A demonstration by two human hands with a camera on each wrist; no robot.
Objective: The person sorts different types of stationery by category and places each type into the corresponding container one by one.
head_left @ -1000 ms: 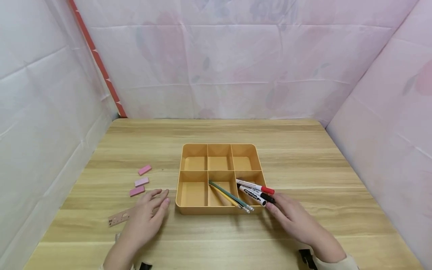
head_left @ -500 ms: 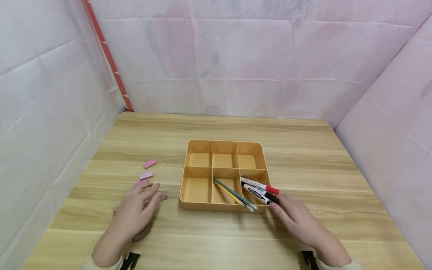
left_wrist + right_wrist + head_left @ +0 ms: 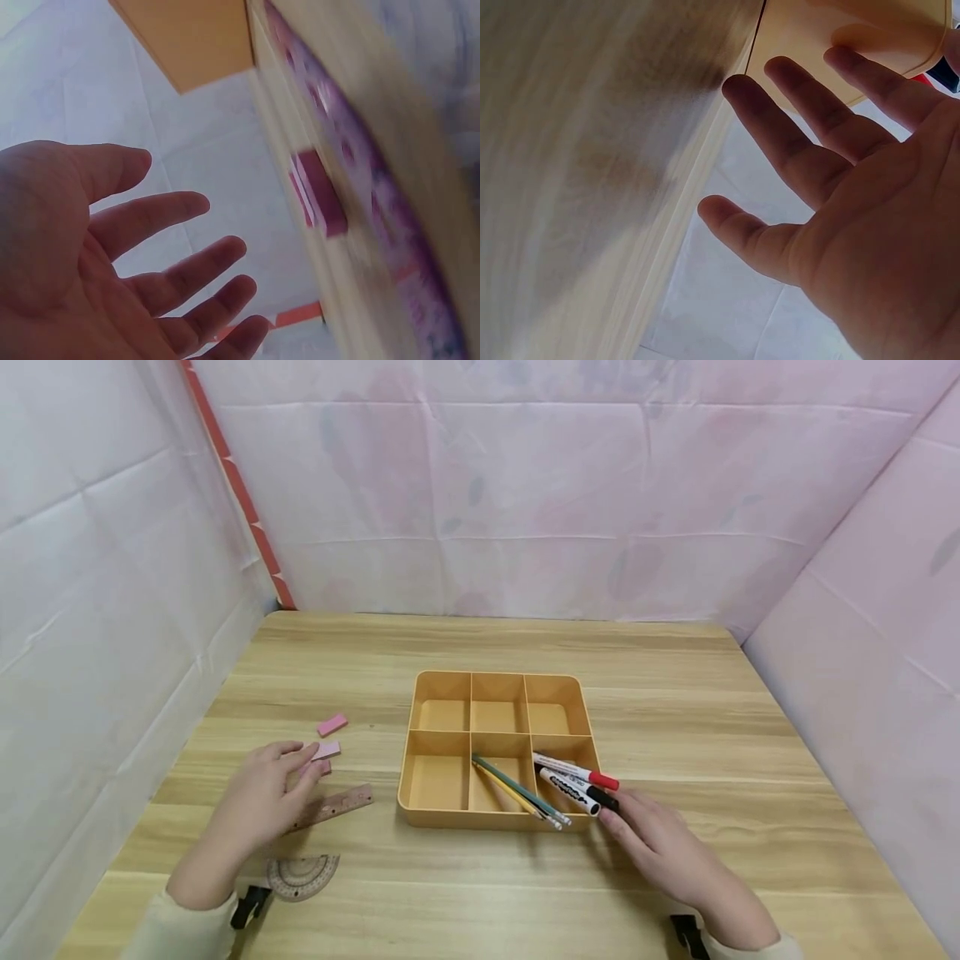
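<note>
1. Pale wood-grain tabletop (image 3: pixel 465 893) is stretching out beneath my wrists, where cream cloth sleeves (image 3: pixel 183 931) and black clip-like fasteners (image 3: pixel 250 907) are showing.
2. Beside my left wrist, a clear half-round protractor (image 3: pixel 303 891) is lying flat, its straight edge facing away from me.
3. My right hand (image 3: pixel 667 839) is hovering by the tray's front right corner, its fingers spreading loosely; I cannot tell whether the tips are touching anything.
4. Past the protractor, a translucent brownish straight ruler (image 3: pixel 337 806) is lying slantwise, my left hand (image 3: pixel 258 793) partly covering it; those fingers are spreading apart, slightly bent.
5. An orange-tan plastic six-compartment tray (image 3: pixel 465 819) is sitting in the middle. Green and yellow wooden pencils (image 3: pixel 517 789) are leaning out over the front wall from its front middle compartment; white markers with red and black caps (image 3: pixel 570 792) are leaning out of the front right one.
6. Three small pink rectangular blocks (image 3: pixel 332 724) are lying left of the tray, the nearer two just by my left fingertips.
7. Farthest off, pale pink-and-white patterned cloth (image 3: pixel 540 485) is hanging behind everything, a red strip (image 3: pixel 240 493) running down its left corner.
</note>
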